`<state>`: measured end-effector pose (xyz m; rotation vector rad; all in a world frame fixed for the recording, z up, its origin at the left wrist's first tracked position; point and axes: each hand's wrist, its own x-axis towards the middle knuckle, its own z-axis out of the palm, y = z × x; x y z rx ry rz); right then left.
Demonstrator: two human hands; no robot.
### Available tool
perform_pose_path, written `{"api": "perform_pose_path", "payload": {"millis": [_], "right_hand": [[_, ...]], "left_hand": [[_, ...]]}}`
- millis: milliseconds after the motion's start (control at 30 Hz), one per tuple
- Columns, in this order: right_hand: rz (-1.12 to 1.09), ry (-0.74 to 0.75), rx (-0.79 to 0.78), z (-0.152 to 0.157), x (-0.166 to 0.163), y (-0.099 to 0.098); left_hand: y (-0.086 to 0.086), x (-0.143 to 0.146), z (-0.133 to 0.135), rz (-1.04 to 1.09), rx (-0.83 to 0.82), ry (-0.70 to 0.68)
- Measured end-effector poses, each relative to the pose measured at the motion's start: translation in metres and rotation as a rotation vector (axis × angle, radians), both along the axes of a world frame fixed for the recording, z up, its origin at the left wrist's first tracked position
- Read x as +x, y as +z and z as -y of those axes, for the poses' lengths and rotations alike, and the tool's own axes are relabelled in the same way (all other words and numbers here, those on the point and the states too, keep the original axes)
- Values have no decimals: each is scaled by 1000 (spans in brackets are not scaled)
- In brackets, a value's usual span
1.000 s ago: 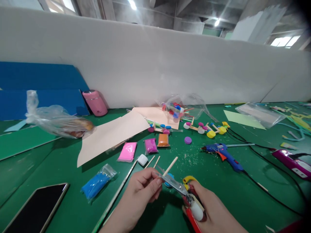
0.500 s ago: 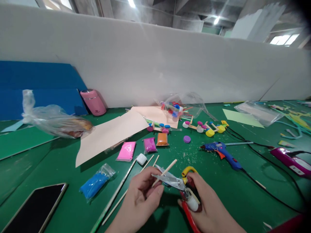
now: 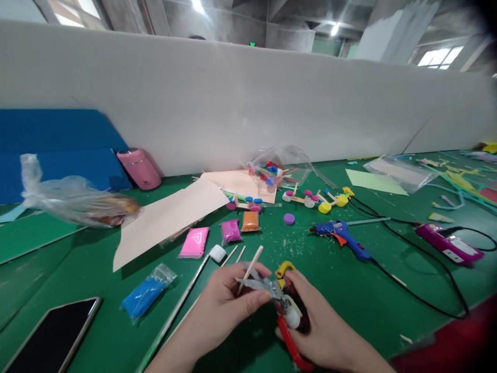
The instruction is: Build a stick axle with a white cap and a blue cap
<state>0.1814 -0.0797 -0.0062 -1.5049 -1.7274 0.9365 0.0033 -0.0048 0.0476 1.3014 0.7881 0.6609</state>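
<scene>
My left hand (image 3: 225, 308) is closed around a thin wooden stick (image 3: 255, 258), which points up and to the right. The blades of a pair of scissors (image 3: 267, 286) lie around the stick, close to my left fingers. My right hand (image 3: 316, 318) grips the scissors by their red and yellow handles. Between the handles and my right palm shows a small white round piece (image 3: 293, 317) with a bit of light wood; its hold is partly hidden. More wooden sticks (image 3: 185, 296) lie beside my left forearm, near a white clay block (image 3: 218, 253).
A blue glue gun (image 3: 344, 238) with a black cord lies to the right, near a magenta power strip (image 3: 446, 243). Small wheeled models (image 3: 306, 199), clay packets (image 3: 194, 242) and a purple cap (image 3: 289, 219) lie ahead. A phone (image 3: 54, 336) rests at left, a pink flask (image 3: 140, 168) behind.
Both hands have drawn closer together and shifted slightly left in view. The stick now stands steeper between the blades, and the left thumb has moved against the scissors. The camera has turned slightly.
</scene>
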Motion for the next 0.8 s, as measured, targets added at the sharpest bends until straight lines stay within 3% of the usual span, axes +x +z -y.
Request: {"api": "perform_pose_path", "payload": {"millis": [167,400,800], "right_hand": [[-53,52,7,1,27,10],[108,-17,93,-7,22,16],[164,43,141,-7,25,0]], "left_hand": [[11,3,1,-67,15,-46],[23,11,3,-125,87,-129],[26,13,6,-174,282,-200]]}}
